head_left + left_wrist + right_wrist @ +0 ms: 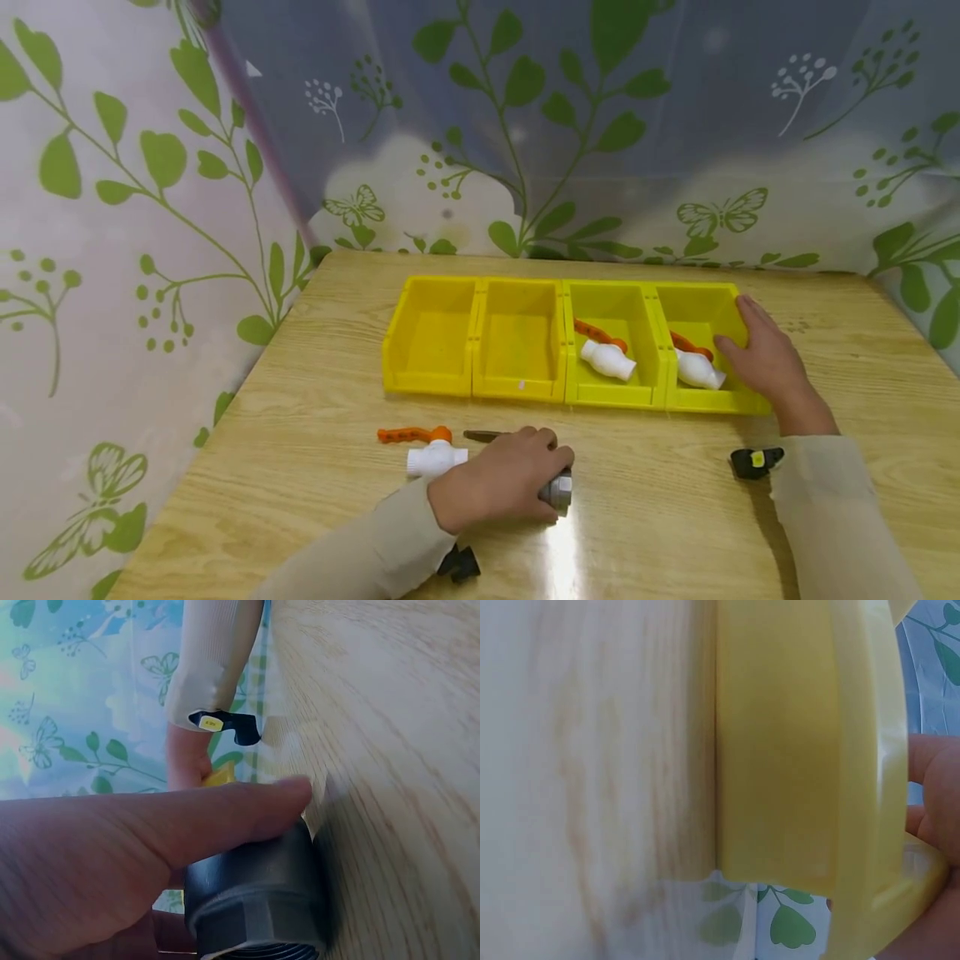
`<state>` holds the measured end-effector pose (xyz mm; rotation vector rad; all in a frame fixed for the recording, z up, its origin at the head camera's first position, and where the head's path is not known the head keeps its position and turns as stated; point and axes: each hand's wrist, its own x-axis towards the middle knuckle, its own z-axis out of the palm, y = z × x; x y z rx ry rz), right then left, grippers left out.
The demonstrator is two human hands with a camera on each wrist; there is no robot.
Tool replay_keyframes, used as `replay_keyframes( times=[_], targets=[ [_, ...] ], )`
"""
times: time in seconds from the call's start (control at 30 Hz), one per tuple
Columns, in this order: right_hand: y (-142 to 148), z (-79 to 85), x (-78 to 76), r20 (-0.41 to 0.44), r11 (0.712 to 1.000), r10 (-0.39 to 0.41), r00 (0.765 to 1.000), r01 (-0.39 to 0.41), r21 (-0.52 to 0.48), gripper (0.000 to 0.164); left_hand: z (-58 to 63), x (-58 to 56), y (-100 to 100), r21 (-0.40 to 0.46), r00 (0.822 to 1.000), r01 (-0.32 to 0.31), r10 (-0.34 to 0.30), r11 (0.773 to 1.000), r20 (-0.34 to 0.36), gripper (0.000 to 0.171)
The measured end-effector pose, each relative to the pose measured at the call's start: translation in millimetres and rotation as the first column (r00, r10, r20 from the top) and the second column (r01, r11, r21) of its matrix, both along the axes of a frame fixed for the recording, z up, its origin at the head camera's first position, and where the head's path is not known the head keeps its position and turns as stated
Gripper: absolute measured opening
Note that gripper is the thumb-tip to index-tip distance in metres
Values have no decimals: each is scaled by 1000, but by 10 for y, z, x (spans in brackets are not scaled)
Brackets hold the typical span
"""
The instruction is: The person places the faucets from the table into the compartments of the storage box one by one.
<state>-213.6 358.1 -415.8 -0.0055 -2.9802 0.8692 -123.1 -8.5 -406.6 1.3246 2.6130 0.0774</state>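
Observation:
My left hand (502, 475) grips a grey metal valve (558, 492) low over the table, just in front of the yellow bins. In the left wrist view the thumb lies along the metal valve (259, 900), whose hexagonal end shows an inner thread. A thin dark piece, perhaps its lever, sticks out past the fingers. Beside that hand lies a white plastic valve (437, 460) with an orange lever. My right hand (772, 371) pinches the right side wall of the rightmost yellow bin (716, 402), thumb on the inside; the right wrist view shows the bin wall (780, 750) close up.
Four joined yellow bins stand in a row. The two right ones each hold a white valve with an orange lever, one here (607, 360), the other here beside my thumb, a white valve (700, 371). Patterned cloth (465, 200) hangs behind and left of the wooden table (315, 450).

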Motion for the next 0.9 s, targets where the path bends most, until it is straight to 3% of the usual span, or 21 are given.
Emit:
replay_keyframes(
  times=[0.23, 0.7, 0.9],
  targets=[
    [5, -27, 13, 7, 1000, 7, 1000, -7, -13, 74, 8, 17, 20, -25, 999, 43, -44, 999, -20, 44],
    [1, -14, 0, 3, 1000, -2, 1000, 2, -16, 73, -10, 23, 19, -8, 990, 132, -132, 991, -52, 46],
    [-5, -2, 0, 4, 1000, -15, 1000, 15, -22, 73, 18, 20, 16, 17, 989, 143, -142, 990, -44, 44]
  ],
)
